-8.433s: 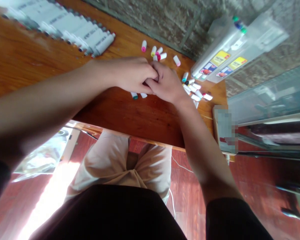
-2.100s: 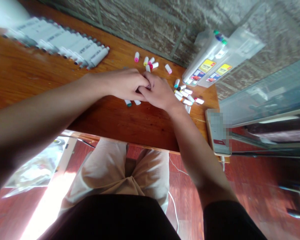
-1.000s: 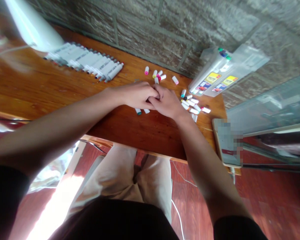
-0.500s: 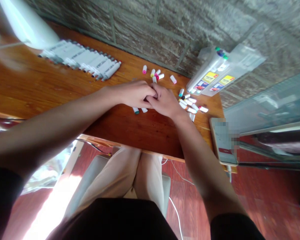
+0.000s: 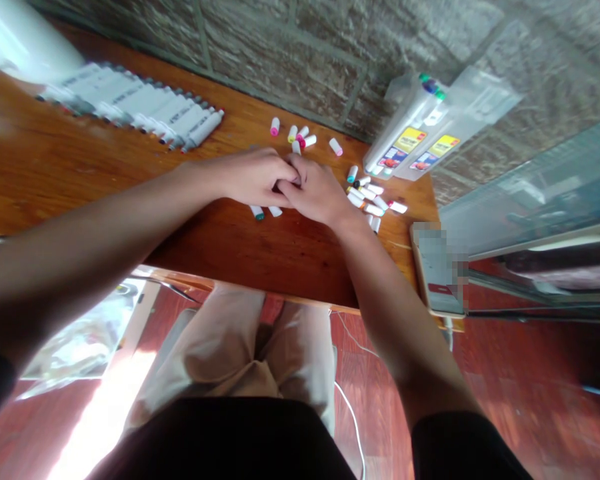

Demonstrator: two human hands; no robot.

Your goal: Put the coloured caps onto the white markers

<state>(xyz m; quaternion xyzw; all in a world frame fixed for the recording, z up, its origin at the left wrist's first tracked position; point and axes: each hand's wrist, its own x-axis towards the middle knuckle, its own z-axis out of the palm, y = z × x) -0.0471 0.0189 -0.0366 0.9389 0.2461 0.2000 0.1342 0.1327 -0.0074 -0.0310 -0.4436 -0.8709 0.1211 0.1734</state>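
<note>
My left hand (image 5: pixel 253 175) and my right hand (image 5: pixel 317 195) rest together on the wooden table (image 5: pixel 80 173), fingers curled and pressed against each other. What they hold is hidden between them. Two short white marker caps (image 5: pixel 257 213) poke out just under my left hand, one with a green end. Loose caps with pink and yellow ends (image 5: pixel 300 137) lie beyond the hands. Another cluster of caps (image 5: pixel 373 197) lies right of my right hand.
A row of several grey-white markers (image 5: pixel 140 110) lies at the far left of the table. A clear plastic marker case (image 5: pixel 430 127) leans at the back right by the stone wall. A phone (image 5: pixel 437 270) lies at the table's right edge.
My hands stay pressed together in the same spot among the caps. Only my head has shifted, so the view moved a little.
</note>
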